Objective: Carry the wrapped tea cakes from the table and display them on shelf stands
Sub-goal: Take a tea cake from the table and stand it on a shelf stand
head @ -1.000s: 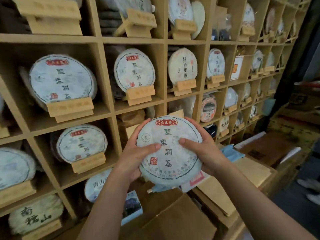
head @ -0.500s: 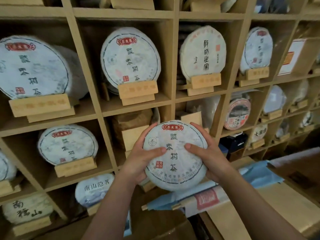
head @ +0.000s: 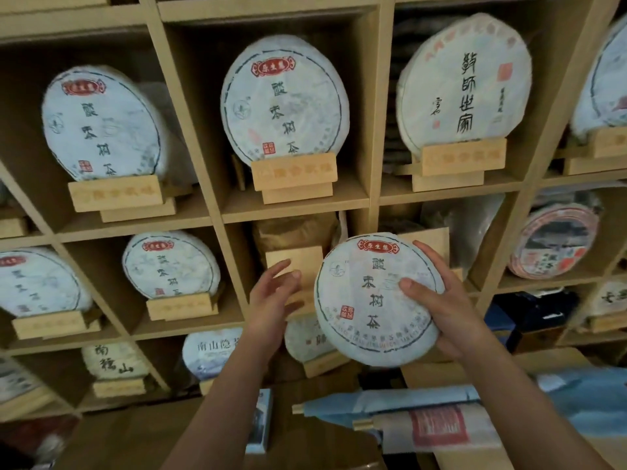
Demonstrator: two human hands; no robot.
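Gripping the wrapped tea cake [head: 376, 300] with thumb on its face and fingers curled behind its rim, the right hand [head: 441, 300] holds it upright before the wooden shelf [head: 217, 212]. Beside it, the left hand [head: 274, 296] hangs loosely spread, touching nothing, near an empty stand [head: 293, 262].

The right hand [head: 451, 310] grips a wrapped tea cake [head: 368, 300] (thumb across its face) before the shelf [head: 376, 106]; the left hand [head: 271, 300] hovers open beside an empty stand [head: 295, 262].
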